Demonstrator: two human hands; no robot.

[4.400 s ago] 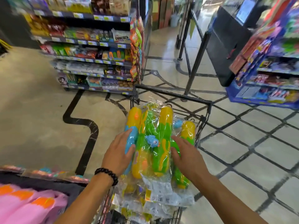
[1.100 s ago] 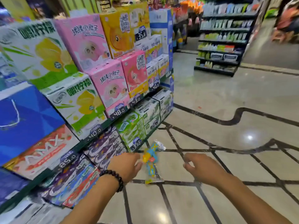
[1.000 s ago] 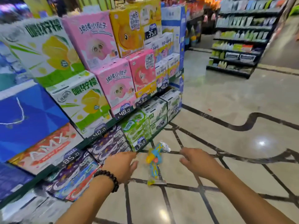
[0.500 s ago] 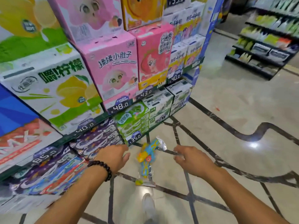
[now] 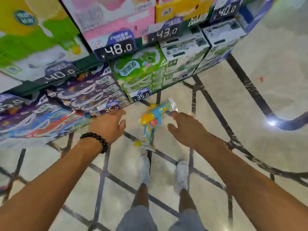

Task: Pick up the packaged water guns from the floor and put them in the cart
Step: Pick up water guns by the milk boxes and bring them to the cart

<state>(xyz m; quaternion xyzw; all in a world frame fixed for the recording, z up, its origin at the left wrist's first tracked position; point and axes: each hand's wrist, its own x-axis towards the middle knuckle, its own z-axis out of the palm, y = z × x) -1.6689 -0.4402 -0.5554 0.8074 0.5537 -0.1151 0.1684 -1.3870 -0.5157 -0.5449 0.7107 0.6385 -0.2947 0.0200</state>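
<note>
Both the left hand (image 5: 109, 125) and right hand (image 5: 186, 129) reach with fingers spread, holding nothing; the slick packaged water gun (image 5: 150, 124) at frame centre could slip if pinched only by its loose wrapper.

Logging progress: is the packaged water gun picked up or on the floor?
On the floor: packaged water gun lies flat between both open hands, ungripped.

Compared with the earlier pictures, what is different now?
The view has tilted down and nearer: both hands, left hand and right hand, have dropped toward the packaged water gun, one either side. Neither has a grip yet. The gun lies where it lay, on the floor.
</note>
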